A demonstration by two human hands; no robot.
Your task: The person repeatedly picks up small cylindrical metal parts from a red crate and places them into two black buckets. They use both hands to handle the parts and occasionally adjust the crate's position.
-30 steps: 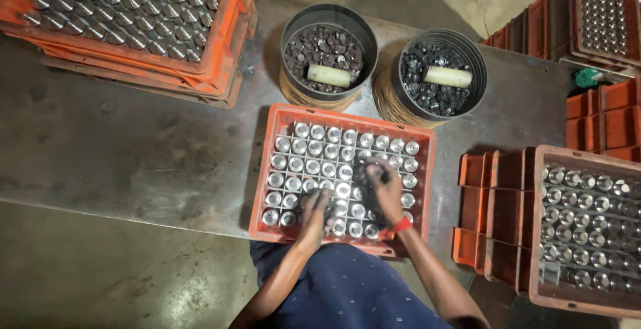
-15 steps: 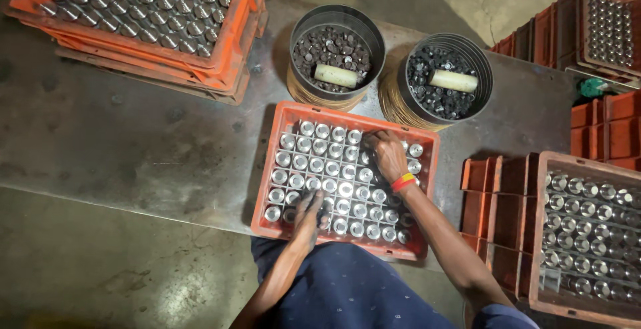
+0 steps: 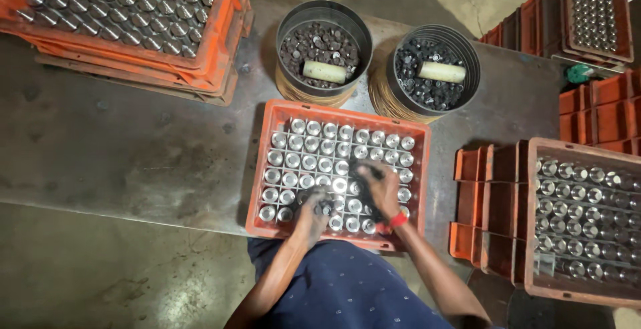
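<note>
Orange crate (image 3: 267, 169) packed with shiny metal cylinders (image 3: 314, 145) is sat on the bench below two round bins. Right hand (image 3: 380, 189) has been pulled back from the far rows to mid-crate; left hand (image 3: 312, 215) is kept near the front row. Grip can't be made out, too blurry.

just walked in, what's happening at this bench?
A person leans over an orange plastic crate of shiny metal cylinders standing in a grid. Both hands are down among the near rows: the left hand at the front edge, the right hand, with a red wristband, mid-crate. Motion blur hides whether either grip is closed on a piece. Beyond the crate stand two round dark metal buckets of small dark parts. More filled crates sit around.
</note>
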